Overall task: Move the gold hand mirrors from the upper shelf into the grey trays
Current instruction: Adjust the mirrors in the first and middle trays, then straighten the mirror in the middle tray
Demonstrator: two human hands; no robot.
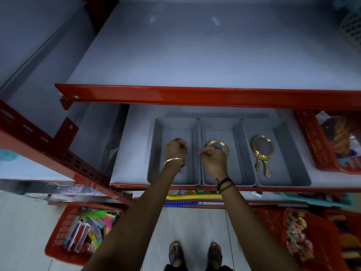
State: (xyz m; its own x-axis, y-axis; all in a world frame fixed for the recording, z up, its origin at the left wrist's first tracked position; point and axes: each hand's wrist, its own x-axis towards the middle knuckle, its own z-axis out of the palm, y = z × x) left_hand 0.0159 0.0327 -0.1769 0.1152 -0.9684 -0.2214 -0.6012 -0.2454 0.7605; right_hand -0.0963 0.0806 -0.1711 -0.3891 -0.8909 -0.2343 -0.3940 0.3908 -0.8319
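Both your hands are down in the grey trays, one gold mirror under your right hand and a pair already lying in the far-right tray.

Nearest you, your sandalled feet (195, 253) stand on the tiled floor, with a red basket (78, 231) of packets at your left. Your left hand (175, 151), silver bangle at the wrist, sits curled over the left tray (156, 153); you cannot tell from here whether it has anything in it. Your right hand (214, 158) is loosely closed over the middle tray (237, 153), on or just above a round gold mirror (218, 144) whose rim shows beyond the knuckles; actual grip is unclear. The right tray (289, 153) holds two oval gold mirrors (262, 153) stacked together, handles toward you. Beyond the red rail, the upper shelf (195, 55) is bare grey board.
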